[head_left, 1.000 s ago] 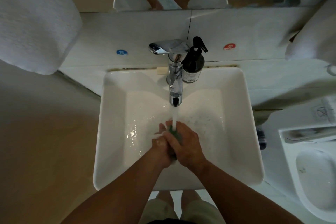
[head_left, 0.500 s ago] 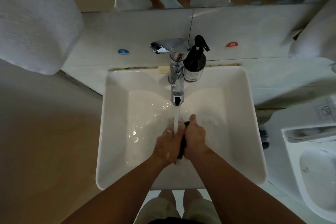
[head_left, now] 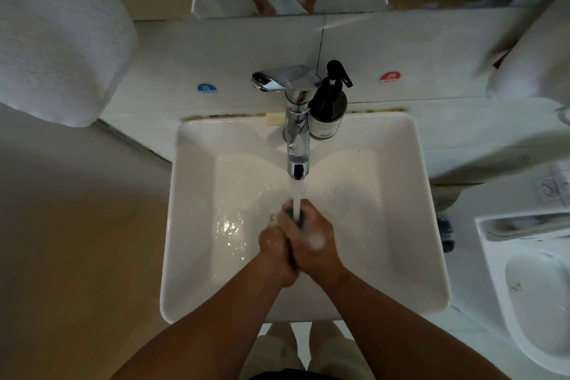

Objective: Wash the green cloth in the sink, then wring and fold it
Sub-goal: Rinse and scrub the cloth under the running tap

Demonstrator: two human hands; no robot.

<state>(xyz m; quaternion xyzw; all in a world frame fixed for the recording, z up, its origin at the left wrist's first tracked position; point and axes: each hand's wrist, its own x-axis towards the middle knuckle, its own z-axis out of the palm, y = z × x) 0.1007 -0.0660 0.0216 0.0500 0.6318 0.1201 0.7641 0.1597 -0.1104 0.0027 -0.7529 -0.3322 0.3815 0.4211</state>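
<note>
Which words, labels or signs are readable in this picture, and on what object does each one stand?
"COLD", under a Chinese character: blue round sticker on the wall, left of the tap.
"HOT", under a Chinese character, slightly blurred: red round sticker on the wall, right of the tap.
Label on the dark pump bottle: print and barcode, too small to read.
Crossed-circle sign at the right edge: no text readable.
</note>
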